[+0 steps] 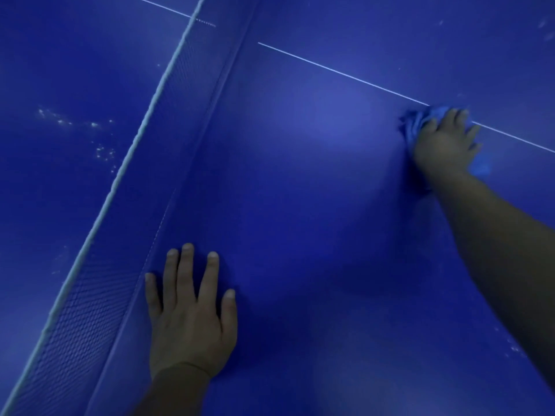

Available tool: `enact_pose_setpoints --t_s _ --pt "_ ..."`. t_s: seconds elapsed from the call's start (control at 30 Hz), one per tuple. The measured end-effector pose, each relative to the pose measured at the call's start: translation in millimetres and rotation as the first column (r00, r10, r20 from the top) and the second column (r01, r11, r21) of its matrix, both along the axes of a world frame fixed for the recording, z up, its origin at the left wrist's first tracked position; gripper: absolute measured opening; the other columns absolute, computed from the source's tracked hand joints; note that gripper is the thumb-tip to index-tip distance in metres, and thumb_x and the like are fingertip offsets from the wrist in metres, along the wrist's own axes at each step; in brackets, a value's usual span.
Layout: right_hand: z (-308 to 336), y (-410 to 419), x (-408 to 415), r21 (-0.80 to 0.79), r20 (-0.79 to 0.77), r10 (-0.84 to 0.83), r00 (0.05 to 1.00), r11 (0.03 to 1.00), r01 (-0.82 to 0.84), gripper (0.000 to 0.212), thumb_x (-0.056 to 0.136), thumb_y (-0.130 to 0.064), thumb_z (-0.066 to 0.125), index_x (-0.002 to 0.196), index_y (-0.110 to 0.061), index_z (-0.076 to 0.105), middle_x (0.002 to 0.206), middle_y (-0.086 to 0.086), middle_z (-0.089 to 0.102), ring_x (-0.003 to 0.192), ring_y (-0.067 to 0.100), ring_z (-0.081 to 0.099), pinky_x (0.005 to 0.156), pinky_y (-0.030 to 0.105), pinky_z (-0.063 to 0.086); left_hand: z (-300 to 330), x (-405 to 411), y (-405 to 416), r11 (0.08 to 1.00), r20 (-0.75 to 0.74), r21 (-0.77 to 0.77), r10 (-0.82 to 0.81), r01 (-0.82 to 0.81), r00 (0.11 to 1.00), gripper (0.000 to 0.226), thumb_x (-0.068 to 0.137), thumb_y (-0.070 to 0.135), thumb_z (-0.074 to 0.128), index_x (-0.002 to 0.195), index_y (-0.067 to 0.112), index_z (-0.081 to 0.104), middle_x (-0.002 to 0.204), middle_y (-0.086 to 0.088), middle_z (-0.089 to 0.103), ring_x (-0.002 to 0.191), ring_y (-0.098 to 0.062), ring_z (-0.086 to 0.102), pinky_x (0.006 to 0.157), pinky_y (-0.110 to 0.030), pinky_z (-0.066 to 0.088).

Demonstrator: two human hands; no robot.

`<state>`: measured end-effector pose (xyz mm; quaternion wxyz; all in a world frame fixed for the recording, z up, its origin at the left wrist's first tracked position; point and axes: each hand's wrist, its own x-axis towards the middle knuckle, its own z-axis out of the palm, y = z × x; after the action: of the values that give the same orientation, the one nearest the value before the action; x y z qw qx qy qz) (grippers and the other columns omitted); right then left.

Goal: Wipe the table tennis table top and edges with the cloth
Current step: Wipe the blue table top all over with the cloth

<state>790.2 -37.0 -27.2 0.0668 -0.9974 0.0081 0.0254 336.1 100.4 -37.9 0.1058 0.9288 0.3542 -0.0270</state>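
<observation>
Nearest, the left hand (190,313) is laid flat on the blue bench (300,235), fingers spread, nothing held; it is judged to serve as a brace.

Further out, the right hand (444,139) is pressed palm-down on the blue cloth (413,124), fingers spread over it, at the white centre line (330,69). The cloth is bunched and shows mostly at the hand's left side.

The surface between the hands looks clean and even (glare makes this uncertain). A few pale specks are noted at the right margin.

Beyond the net (99,235), white smears (99,136) are seen on the far half, judged not yet wiped. No edges are in view; their state cannot be told.
</observation>
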Motion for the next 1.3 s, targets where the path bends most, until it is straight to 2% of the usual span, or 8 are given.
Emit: enact_pose_setpoints --t_s 0.13,0.27,0.57,0.67,0.8,1.07,1.17,1.3 --pt "-8.5 71.6 -68.9 0.002 -0.017 0.300 0.954 0.954 -0.300 0.066 0.106 -0.044 0.024 0.160 -0.007 0.016 0.168 0.008 0.013 0.153 0.042 0.009 0.120 0.059 0.009 0.4 -0.1 -0.4 1.000 0.017 0.002 0.003 -0.003 1.000 0.066 0.095 0.047 0.034 0.150 0.012 0.041 0.161 -0.017 0.025 0.153 -0.034 0.015 0.123 -0.055 0.001" --pt "-7.3 94.9 -100.0 -0.027 -0.058 0.710 0.702 0.701 -0.712 0.065 0.104 -0.051 0.026 0.161 -0.020 0.020 0.169 -0.002 0.015 0.155 0.032 0.010 0.121 0.055 0.008 1.2 0.4 -1.2 1.000 0.010 0.014 0.008 -0.008 1.000 0.067 0.095 0.047 0.033 0.151 0.011 0.041 0.162 -0.018 0.024 0.154 -0.033 0.013 0.123 -0.051 -0.002" --pt "0.1 -54.4 14.9 -0.007 -0.031 0.020 0.999 1.000 -0.020 0.066 0.104 -0.049 0.023 0.161 -0.016 0.019 0.169 0.001 0.012 0.154 0.036 0.009 0.120 0.062 0.010 2.4 2.3 -1.3 1.000 0.025 0.022 0.015 -0.015 1.000 0.067 0.094 0.047 0.035 0.150 0.010 0.041 0.161 -0.018 0.025 0.153 -0.034 0.015 0.124 -0.050 -0.004" --pt "-4.0 -14.1 -36.1 -0.046 -0.030 0.298 0.954 0.953 -0.300 0.066 0.104 -0.050 0.023 0.161 -0.017 0.018 0.169 0.001 0.011 0.154 0.036 0.008 0.121 0.060 0.009 2.3 2.3 -1.6 1.000 0.009 0.029 0.011 -0.012 1.000 0.067 0.094 0.047 0.034 0.151 0.011 0.040 0.161 -0.019 0.024 0.153 -0.034 0.013 0.123 -0.051 -0.004" --pt "-11.0 7.2 -99.0 -0.050 -0.091 0.749 0.657 0.655 -0.754 0.073 0.097 -0.057 0.015 0.160 -0.022 0.025 0.168 -0.003 0.019 0.154 0.033 0.014 0.120 0.057 0.011 2.1 1.8 -2.2 1.000 -0.002 0.016 0.019 -0.019 1.000 0.067 0.095 0.048 0.032 0.152 0.012 0.038 0.162 -0.018 0.023 0.154 -0.033 0.011 0.123 -0.050 -0.004" --pt "-2.7 -71.1 27.9 -0.035 -0.028 0.240 0.970 0.970 -0.241 0.066 0.102 -0.051 0.023 0.160 -0.020 0.020 0.169 0.000 0.013 0.153 0.037 0.011 0.120 0.062 0.009 3.7 1.6 -2.9 0.999 0.013 0.013 0.032 -0.032 0.999 0.067 0.095 0.048 0.032 0.151 0.011 0.040 0.162 -0.018 0.023 0.154 -0.032 0.011 0.123 -0.050 -0.003" --pt "-9.3 -88.4 -30.9 -0.049 -0.011 0.423 0.906 0.905 -0.423 0.070 0.099 -0.053 0.022 0.159 -0.018 0.025 0.167 0.003 0.020 0.152 0.039 0.017 0.117 0.061 0.014 5.0 0.9 -3.4 0.999 0.021 0.009 0.037 -0.037 0.999 0.067 0.095 0.048 0.032 0.151 0.011 0.040 0.162 -0.017 0.023 0.154 -0.031 0.010 0.123 -0.045 -0.006" --pt "-13.9 -129.9 -101.1 -0.051 -0.044 0.787 0.615 0.613 -0.788 0.067 0.102 -0.058 0.025 0.156 -0.021 0.033 0.164 0.002 0.029 0.151 0.035 0.023 0.117 0.057 0.015 5.4 2.4 -3.8 0.999 0.015 -0.004 0.040 -0.039 0.999 0.068 0.095 0.048 0.032 0.151 0.011 0.041 0.162 -0.018 0.023 0.154 -0.031 0.009 0.124 -0.044 -0.008"
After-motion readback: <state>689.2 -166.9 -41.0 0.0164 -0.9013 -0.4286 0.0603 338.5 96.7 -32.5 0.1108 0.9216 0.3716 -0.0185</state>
